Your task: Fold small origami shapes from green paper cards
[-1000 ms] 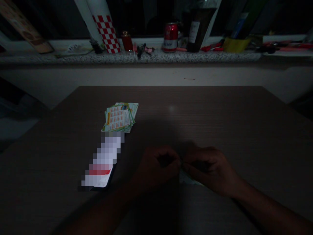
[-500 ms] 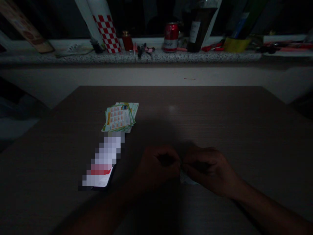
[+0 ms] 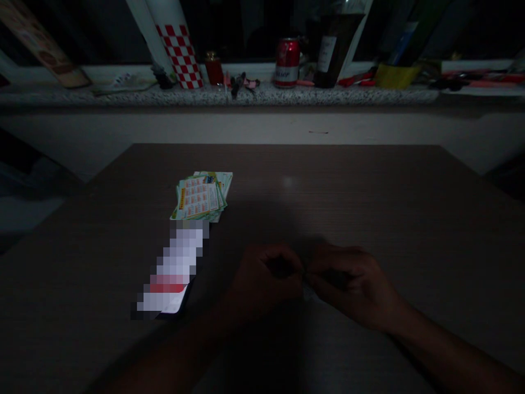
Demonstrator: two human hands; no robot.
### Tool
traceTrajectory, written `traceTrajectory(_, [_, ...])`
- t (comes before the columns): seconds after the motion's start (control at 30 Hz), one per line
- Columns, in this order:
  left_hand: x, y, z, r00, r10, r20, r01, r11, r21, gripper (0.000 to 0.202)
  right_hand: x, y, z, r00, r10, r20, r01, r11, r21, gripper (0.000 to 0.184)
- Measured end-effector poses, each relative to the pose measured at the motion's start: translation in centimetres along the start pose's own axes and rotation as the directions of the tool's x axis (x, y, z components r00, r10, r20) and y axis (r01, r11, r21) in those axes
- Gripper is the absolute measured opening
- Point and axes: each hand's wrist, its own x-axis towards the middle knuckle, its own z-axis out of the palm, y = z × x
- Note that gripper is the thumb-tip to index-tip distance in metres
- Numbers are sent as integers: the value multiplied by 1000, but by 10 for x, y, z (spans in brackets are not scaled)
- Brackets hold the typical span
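My left hand (image 3: 266, 273) and my right hand (image 3: 353, 282) meet fingertip to fingertip over the dark wooden table (image 3: 369, 191). Both are closed in a pinch, thumb against forefinger. What they pinch is too dark and small to name; a faint pale scrap (image 3: 308, 293) shows just below the fingertips. To the left lies a phone (image 3: 174, 273) with a bright, blurred-out screen. Touching or close to its far end is a fanned stack of printed paper tickets (image 3: 200, 197), green-edged with rows of orange print.
Behind the table, a granite windowsill (image 3: 254, 98) carries a red-and-white checkered cylinder (image 3: 180, 57), a small red jar (image 3: 213, 70), a red can (image 3: 287, 63), a dark bag with a label (image 3: 336, 52) and a yellow container (image 3: 396, 75). The room is dim.
The pale scrap below my fingertips shows less than before. Both hands hold nearly the same place, and the phone and ticket stack have not moved.
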Motion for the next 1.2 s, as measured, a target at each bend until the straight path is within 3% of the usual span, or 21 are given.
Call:
traceTrajectory(0.3, [2,-4,0,999,23,38,-22,999,-26,16,-2,3,-1,999,33,6,-33,999,2,11])
traceTrajectory(0.63, [1,-5,-2,996,-56,70,65,990,-125,21,0,5,0,992,103,-71,-98,992,79,12])
traceTrajectory(0.97, [-1,-4,-3,998,-48,47,46,998,52,3,0,5,-1,990,125,-72,-119,990,81,13])
traceTrajectory(1.2, [-2,-5,-1,999,15,29,-20,982,189,4,-2,5,0,992,110,-64,-107,993,46,12])
